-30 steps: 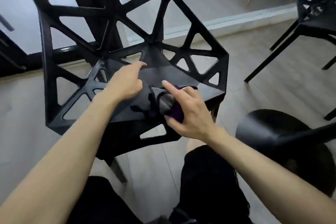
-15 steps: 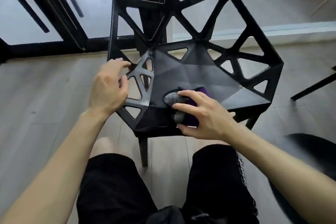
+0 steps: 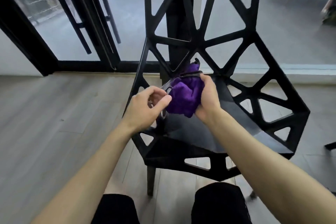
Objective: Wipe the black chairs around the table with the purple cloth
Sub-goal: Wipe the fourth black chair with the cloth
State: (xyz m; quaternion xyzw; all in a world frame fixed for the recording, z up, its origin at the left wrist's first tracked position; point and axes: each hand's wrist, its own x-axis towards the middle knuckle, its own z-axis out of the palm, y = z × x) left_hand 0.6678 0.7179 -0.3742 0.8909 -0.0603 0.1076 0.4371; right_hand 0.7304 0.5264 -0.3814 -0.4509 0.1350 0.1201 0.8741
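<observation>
A black chair (image 3: 241,85) with a triangle-lattice back and sides stands right in front of me, its glossy seat (image 3: 196,132) facing me. The bunched purple cloth (image 3: 183,96), edged with a black trim, is held up above the rear left of the seat. My right hand (image 3: 209,96) grips it from the right side. My left hand (image 3: 147,107) has its fingers curled, and its thumb and fingertips pinch the cloth's left edge. The cloth hides part of the seat's back corner.
Black-framed glass doors (image 3: 76,23) stand behind the chair on the left. Part of another black chair leg (image 3: 330,145) shows at the right edge. My knees in black shorts (image 3: 218,203) are just below the seat front. Grey wood floor (image 3: 54,123) lies to the left.
My right hand lifted the cloth off the seat and raised it toward the backrest. My left hand let go of the chair's left rim and came over to the cloth.
</observation>
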